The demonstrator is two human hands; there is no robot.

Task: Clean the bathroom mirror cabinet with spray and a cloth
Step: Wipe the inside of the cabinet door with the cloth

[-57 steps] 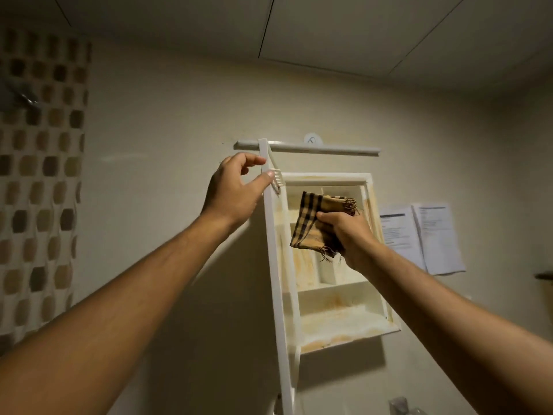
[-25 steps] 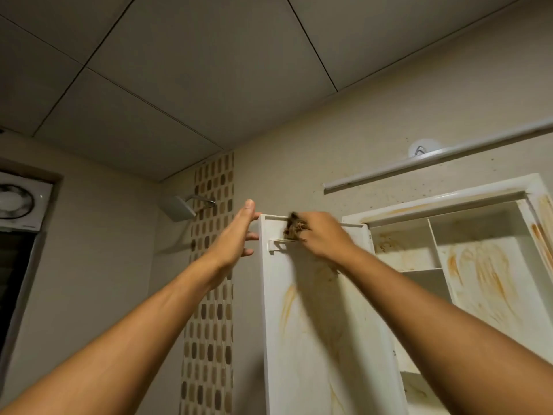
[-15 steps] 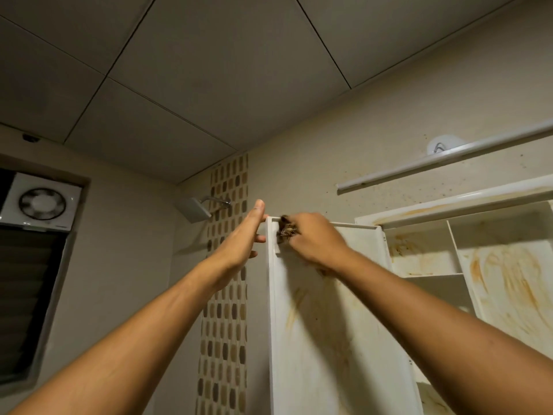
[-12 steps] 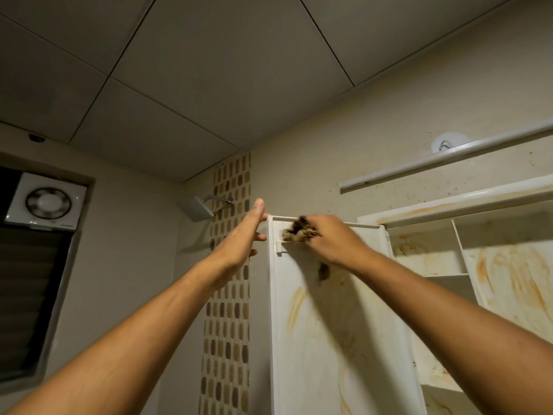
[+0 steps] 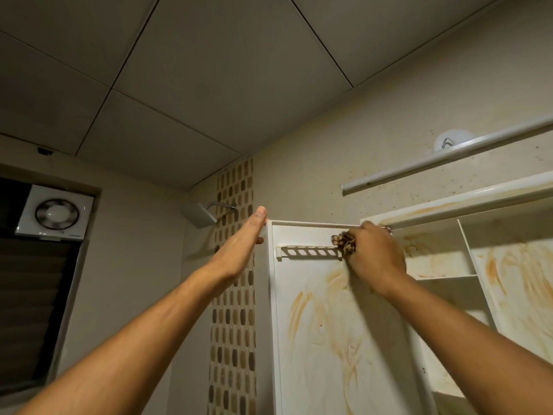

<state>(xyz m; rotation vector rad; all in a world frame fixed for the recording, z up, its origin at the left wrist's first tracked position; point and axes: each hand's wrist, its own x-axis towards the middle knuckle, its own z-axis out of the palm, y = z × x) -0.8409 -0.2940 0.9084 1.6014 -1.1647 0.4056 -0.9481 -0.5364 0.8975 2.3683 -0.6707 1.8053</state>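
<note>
Two hands, centre frame: left hand (image 5: 239,253), fingers straight, braces the cabinet door (image 5: 329,339); right hand (image 5: 374,259) grips the bunched cloth (image 5: 344,244) against its slotted rack (image 5: 308,252). Best worked slot by slot, door steadied.

A panelled ceiling (image 5: 209,85) is seen overhead. At the left, a white exhaust fan (image 5: 57,212) is mounted above a dark louvred window (image 5: 33,310). A shower head (image 5: 199,214) is fixed beside a vertical strip of mosaic tiles (image 5: 233,324). A long white bar (image 5: 419,166) is fastened to the wall, with a round white fitting (image 5: 454,138) behind it.
</note>
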